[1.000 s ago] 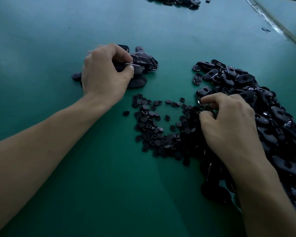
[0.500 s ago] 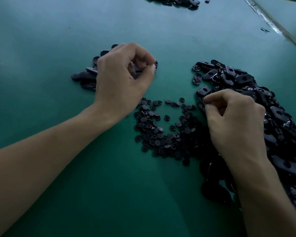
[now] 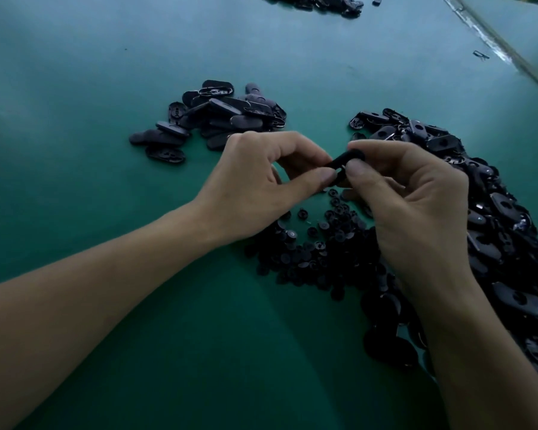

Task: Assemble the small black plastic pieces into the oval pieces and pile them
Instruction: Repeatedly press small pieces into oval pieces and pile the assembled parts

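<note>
Above the middle of the green table (image 3: 106,352): one oval piece (image 3: 347,159), the left hand (image 3: 261,187) and right hand (image 3: 416,209) both pinching it. Just nearer, small black pieces (image 3: 320,246) lying loose. Far-left finished pile (image 3: 221,119) looking modest; right-side heap of ovals (image 3: 494,218) waiting, so most work is remaining

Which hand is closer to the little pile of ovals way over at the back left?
Left. The left hand is just in front of the pile of ovals. The right hand is farther off to its right. Both pinch one oval piece.
</note>
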### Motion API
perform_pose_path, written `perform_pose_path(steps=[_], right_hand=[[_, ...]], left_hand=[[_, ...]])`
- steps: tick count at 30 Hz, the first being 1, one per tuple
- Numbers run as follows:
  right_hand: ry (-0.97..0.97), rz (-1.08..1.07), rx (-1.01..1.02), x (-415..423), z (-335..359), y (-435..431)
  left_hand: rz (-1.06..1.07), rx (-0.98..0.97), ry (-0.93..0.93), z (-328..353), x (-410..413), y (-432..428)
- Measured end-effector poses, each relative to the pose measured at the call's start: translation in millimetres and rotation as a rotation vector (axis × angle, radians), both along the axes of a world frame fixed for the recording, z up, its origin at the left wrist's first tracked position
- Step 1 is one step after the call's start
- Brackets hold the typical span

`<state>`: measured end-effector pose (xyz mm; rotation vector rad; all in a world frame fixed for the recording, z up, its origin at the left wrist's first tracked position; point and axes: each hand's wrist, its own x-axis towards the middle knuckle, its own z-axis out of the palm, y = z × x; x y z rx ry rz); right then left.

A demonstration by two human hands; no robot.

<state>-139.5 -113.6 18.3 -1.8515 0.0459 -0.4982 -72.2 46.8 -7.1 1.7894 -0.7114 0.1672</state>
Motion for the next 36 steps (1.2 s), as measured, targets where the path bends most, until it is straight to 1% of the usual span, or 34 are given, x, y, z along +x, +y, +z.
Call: perform_pose_path(steps=[4,11,24,28,36], right_hand=[[0.017,-0.006,0.048,0.1,-0.5,0.3],[0.005,-0.001,0.018,-1.4,0.4,2.7],[-0.005,0.027,0.022,0.0,-2.9,2.1],[0.0,0.04,0.025,-0.7,-1.2,3.6],[0.022,0.046,-0.065,-2.5,-1.0,3.9]], left_hand=[[-0.012,0.012,0.011,0.8,1.1,1.6],[-0.03,-0.019,0.0,3.1,0.8,2.3],[-0.024,-0.039,0.049,2.8,1.0,3.1],[-0.005,-0.045,0.029,3.0,2.2,3.4],[0.055,-0.087,-0.045,1.3,6.0,4.1]])
